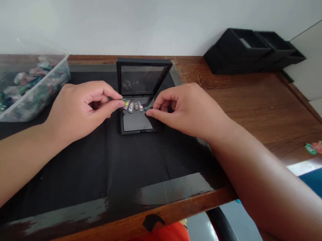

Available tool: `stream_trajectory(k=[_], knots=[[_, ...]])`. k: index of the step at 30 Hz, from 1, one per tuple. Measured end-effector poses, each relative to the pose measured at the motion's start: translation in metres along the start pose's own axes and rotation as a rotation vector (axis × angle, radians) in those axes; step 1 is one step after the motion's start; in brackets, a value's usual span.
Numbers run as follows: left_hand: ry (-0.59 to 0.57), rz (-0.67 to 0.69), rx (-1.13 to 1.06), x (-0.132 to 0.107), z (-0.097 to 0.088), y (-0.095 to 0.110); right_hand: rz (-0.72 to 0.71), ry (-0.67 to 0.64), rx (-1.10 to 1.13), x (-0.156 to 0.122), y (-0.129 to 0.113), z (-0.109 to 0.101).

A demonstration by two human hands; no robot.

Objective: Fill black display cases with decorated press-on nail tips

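A small black display case (144,63) stands open on the dark mat, its clear-windowed lid tilted up. Over its lower half (135,125) is a row of decorated press-on nails (131,107), silvery, with a green and a pink flower among them. My left hand (82,105) pinches the left end of the row between thumb and forefinger. At the right end, my right hand (186,107) has its thumb and fingertips closed on a small dark greenish piece. Whether the row touches the film beneath I cannot tell.
A clear plastic tub (26,109) full of small wrapped bundles sits at the left. Several black bins (232,54) are stacked at the back right against the wall. Round coloured pieces (317,148) lie at the right. The wooden table edge (132,221) runs along the front.
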State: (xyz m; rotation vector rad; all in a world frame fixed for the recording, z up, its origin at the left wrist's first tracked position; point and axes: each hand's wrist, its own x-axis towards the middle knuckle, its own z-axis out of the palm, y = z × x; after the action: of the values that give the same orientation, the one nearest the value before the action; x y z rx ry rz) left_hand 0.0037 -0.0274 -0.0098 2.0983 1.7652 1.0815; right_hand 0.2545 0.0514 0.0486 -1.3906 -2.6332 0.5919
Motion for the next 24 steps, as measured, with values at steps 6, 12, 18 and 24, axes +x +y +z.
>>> stream_trajectory(k=[6,12,18,24], knots=[[-0.011,-0.01,0.001,0.0,-0.001,0.0,-0.046,0.012,0.065,0.0,0.003,0.001],[-0.009,0.004,-0.04,0.001,-0.001,0.0,-0.118,0.013,0.105,0.002,0.01,0.003],[-0.011,-0.02,-0.043,0.002,0.0,0.001,-0.112,-0.006,0.066,0.002,0.006,0.007],[-0.011,-0.019,-0.026,0.002,0.0,0.002,-0.108,0.015,0.103,0.002,0.004,0.01]])
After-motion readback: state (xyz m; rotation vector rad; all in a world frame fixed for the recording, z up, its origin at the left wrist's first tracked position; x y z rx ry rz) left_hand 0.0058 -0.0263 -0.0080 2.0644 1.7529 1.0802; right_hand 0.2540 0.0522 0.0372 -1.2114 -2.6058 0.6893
